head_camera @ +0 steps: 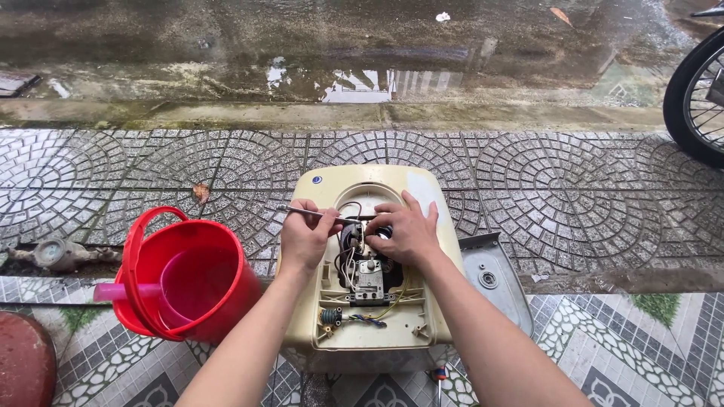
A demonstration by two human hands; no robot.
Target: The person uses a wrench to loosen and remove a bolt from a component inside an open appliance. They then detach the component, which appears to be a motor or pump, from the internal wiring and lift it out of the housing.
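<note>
I see both hands at the centre of the frame, working inside the opened face of a cream-coloured appliance casing (422, 196) that lies flat on the patterned paving. My left hand (305, 240) is closed around a thin metal tool (302, 212), which sticks out to the left past the knuckles; its tip runs in toward the wiring and is hidden behind the fingers, so I cannot tell what it touches. My right hand (409, 230) lies just to the right of it, fingers curled down over the upper part of the open cavity. It presses on or pinches something small there, but the hand covers it and I cannot tell what, if anything, it grips.

Below the hands, in the lower middle of the frame, the cavity shows a grey control block (369, 279) with black and white wires (347, 260) looping above it, and a small bundle of coloured wires (366, 319) near the casing's bottom edge.

Just right of the casing, a grey cover plate (494, 279) lies on the ground, touching or nearly touching its side. At the lower left stands a red bucket (226, 294) with its handle raised and a pink scoop (188, 283) inside, the scoop's handle poking out left over the rim. The bucket sits just beside the casing. At the right edge of the frame, part of a wheel (697, 98) shows, well apart from the work. Wet ground fills the top of the frame.
</note>
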